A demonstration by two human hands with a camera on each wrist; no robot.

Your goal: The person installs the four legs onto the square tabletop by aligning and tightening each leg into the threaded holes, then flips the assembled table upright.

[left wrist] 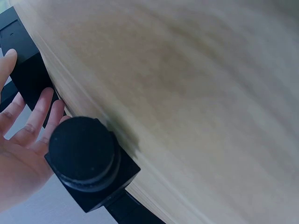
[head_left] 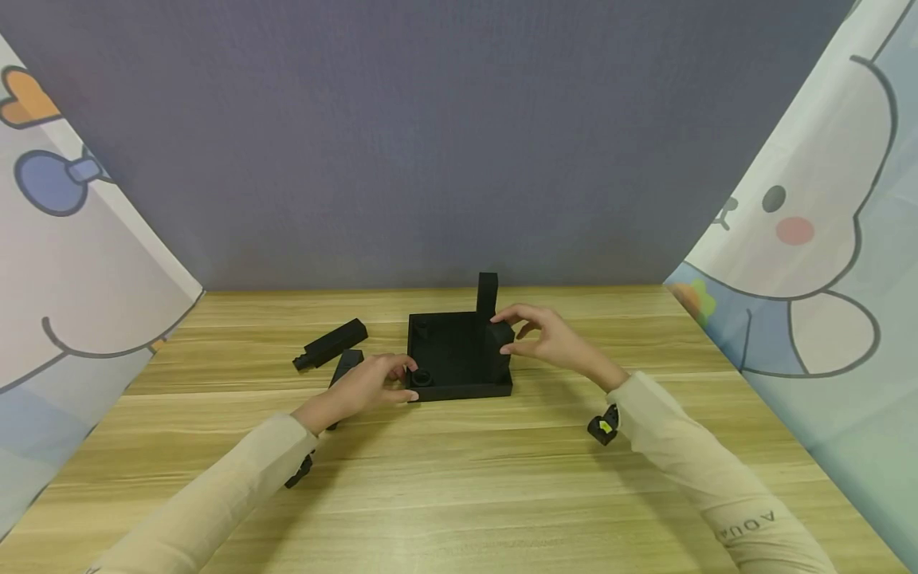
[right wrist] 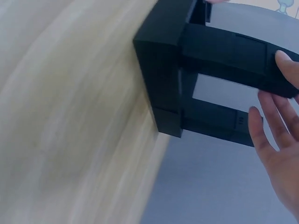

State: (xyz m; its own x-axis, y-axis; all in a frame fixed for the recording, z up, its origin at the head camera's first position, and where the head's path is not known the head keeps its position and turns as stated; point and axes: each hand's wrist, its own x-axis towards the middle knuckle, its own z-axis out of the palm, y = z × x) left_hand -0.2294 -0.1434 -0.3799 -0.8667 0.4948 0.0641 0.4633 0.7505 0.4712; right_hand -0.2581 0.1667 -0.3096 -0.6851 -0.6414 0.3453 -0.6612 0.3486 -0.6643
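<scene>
A shallow square black base (head_left: 459, 387) lies on the table, with a round socket (head_left: 421, 378) in its front-left corner. My left hand (head_left: 366, 384) grips that corner, thumb at the front wall and fingers at the left side. At the base's front-right corner stands a black post (right wrist: 229, 58); my right hand (head_left: 548, 339) holds its upper end between thumb and fingers. A second post (head_left: 487, 296) rises upright at the back-right corner, apart from the hand. In the right wrist view, this second post (right wrist: 217, 119) also meets the base.
Two loose black posts lie left of the base: one (head_left: 333, 344) farther back, another (head_left: 347, 363) partly hidden by my left hand. A black block with a round end (left wrist: 84, 149) sits close to the left wrist camera. A grey panel (head_left: 445, 143) stands behind the wooden table (head_left: 459, 478).
</scene>
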